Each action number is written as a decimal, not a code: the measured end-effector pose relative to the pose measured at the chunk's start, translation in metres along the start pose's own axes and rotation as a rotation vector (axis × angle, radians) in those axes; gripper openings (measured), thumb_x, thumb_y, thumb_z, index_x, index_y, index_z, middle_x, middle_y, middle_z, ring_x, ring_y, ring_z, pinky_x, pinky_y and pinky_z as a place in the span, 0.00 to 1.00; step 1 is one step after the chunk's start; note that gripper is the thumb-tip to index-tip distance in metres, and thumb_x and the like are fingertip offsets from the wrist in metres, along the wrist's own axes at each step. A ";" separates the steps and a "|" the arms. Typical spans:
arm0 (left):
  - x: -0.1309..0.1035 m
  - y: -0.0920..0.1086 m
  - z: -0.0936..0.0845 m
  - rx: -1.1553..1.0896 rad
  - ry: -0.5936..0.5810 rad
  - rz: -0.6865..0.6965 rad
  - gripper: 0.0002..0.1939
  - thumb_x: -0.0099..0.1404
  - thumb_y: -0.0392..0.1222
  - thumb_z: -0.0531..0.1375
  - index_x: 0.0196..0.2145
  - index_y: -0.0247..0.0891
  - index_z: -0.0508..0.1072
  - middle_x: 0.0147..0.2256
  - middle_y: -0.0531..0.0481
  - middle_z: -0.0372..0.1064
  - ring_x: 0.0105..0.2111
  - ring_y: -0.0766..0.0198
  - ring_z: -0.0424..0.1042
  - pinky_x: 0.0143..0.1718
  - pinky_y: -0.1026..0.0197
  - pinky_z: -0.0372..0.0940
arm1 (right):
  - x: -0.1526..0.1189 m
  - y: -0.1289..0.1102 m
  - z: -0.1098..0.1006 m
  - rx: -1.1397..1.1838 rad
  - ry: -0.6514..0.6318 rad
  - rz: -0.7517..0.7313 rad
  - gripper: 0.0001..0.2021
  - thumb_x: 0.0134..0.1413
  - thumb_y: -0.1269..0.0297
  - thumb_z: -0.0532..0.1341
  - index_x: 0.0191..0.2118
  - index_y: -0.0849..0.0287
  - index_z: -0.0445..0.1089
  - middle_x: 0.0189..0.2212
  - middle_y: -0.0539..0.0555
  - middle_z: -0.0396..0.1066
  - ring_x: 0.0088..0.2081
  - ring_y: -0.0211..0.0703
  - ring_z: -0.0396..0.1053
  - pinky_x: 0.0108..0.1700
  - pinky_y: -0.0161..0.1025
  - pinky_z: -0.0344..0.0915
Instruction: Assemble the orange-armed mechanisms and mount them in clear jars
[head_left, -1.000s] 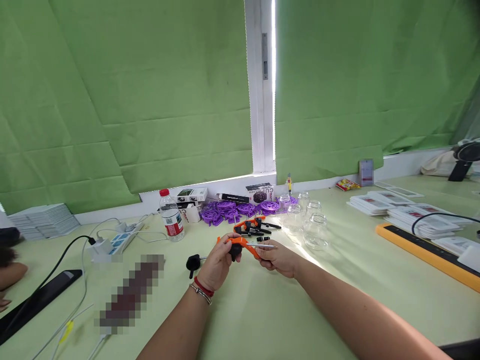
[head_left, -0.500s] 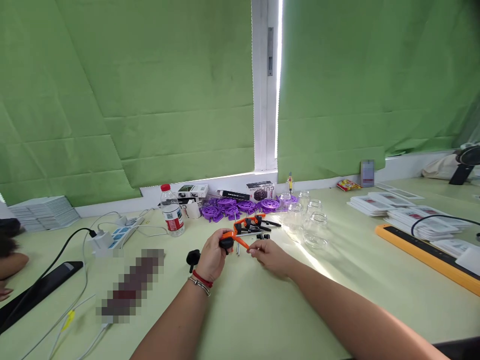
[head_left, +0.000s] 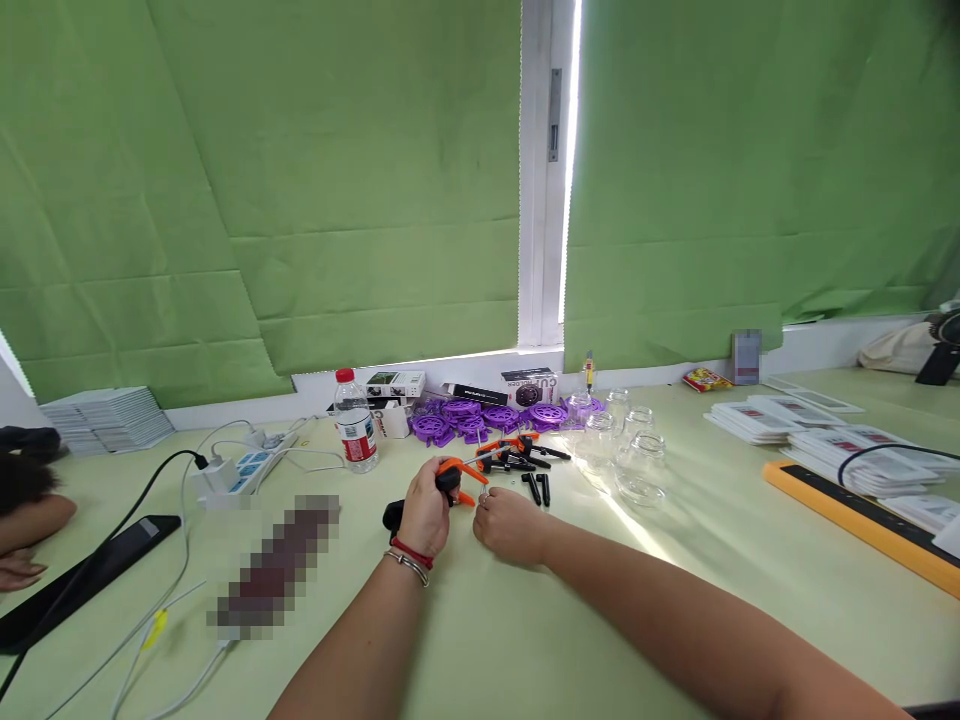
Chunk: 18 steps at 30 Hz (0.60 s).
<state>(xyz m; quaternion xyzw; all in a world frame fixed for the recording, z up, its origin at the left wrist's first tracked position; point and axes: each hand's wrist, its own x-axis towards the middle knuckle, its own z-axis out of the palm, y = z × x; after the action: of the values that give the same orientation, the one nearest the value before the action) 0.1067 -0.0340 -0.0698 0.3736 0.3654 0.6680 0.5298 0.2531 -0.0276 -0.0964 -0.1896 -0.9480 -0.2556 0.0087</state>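
Note:
My left hand (head_left: 426, 515) is closed around an orange-and-black clamp-like part (head_left: 466, 470), whose orange arms point right. To its right, my right hand (head_left: 510, 525) is closed, its fingertips pinching a thin silver piece (head_left: 484, 490) just below the upper orange arm; its exact kind is too small to tell. A black part (head_left: 392, 516) lies partly hidden behind my left hand. Beyond my hands rest more orange-and-black parts (head_left: 517, 455) with black handles and metal rods. Two short black pieces (head_left: 536, 490) lie beyond my right hand.
Purple plastic parts (head_left: 495, 418), boxes (head_left: 529, 390) and a water bottle (head_left: 355, 425) line the back. Glass jars (head_left: 640, 465) stand to the right, near white card stacks (head_left: 757, 418) and a yellow-black bar (head_left: 855, 520). Cables and a power strip (head_left: 259, 465) lie left, near another person's arm (head_left: 34, 520).
My right hand has let go of the orange arm and shifted left and slightly down, now pinching the silver piece. My left hand still holds the orange-and-black part. The view has turned slightly left.

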 end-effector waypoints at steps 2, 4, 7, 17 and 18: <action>0.001 -0.001 0.000 0.004 0.024 0.014 0.13 0.58 0.48 0.55 0.29 0.35 0.70 0.20 0.54 0.62 0.21 0.68 0.58 0.22 0.64 0.54 | 0.001 0.004 0.001 -0.018 0.009 -0.048 0.10 0.55 0.76 0.52 0.31 0.65 0.71 0.28 0.59 0.72 0.31 0.46 0.67 0.31 0.41 0.56; 0.002 -0.001 0.000 0.003 0.051 0.021 0.13 0.58 0.48 0.54 0.29 0.35 0.70 0.20 0.54 0.61 0.21 0.68 0.58 0.23 0.64 0.54 | 0.001 0.006 0.002 -0.034 0.020 -0.081 0.10 0.55 0.76 0.52 0.32 0.65 0.71 0.28 0.59 0.72 0.31 0.46 0.67 0.31 0.41 0.56; 0.002 -0.001 0.000 -0.011 0.077 0.022 0.13 0.59 0.49 0.54 0.28 0.35 0.70 0.21 0.54 0.61 0.21 0.68 0.58 0.24 0.64 0.54 | -0.002 0.008 0.002 -0.054 0.053 -0.102 0.11 0.57 0.76 0.51 0.32 0.66 0.70 0.28 0.59 0.71 0.31 0.45 0.66 0.32 0.41 0.57; -0.003 -0.002 0.000 -0.071 -0.064 -0.044 0.17 0.61 0.51 0.55 0.36 0.34 0.72 0.26 0.50 0.65 0.24 0.68 0.60 0.26 0.64 0.56 | -0.021 0.006 -0.073 0.309 0.652 0.256 0.09 0.57 0.76 0.51 0.35 0.62 0.68 0.32 0.58 0.71 0.35 0.43 0.65 0.37 0.40 0.62; -0.005 -0.002 0.002 -0.066 -0.095 -0.055 0.17 0.61 0.51 0.55 0.36 0.34 0.72 0.27 0.50 0.65 0.25 0.68 0.60 0.26 0.64 0.56 | -0.021 0.009 -0.084 0.414 0.736 0.337 0.08 0.56 0.74 0.52 0.36 0.61 0.68 0.32 0.56 0.71 0.35 0.42 0.65 0.37 0.39 0.62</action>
<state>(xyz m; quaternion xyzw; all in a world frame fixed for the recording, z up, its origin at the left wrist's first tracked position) 0.1102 -0.0384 -0.0715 0.3770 0.3278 0.6466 0.5765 0.2697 -0.0686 -0.0218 -0.2318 -0.8689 -0.1059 0.4243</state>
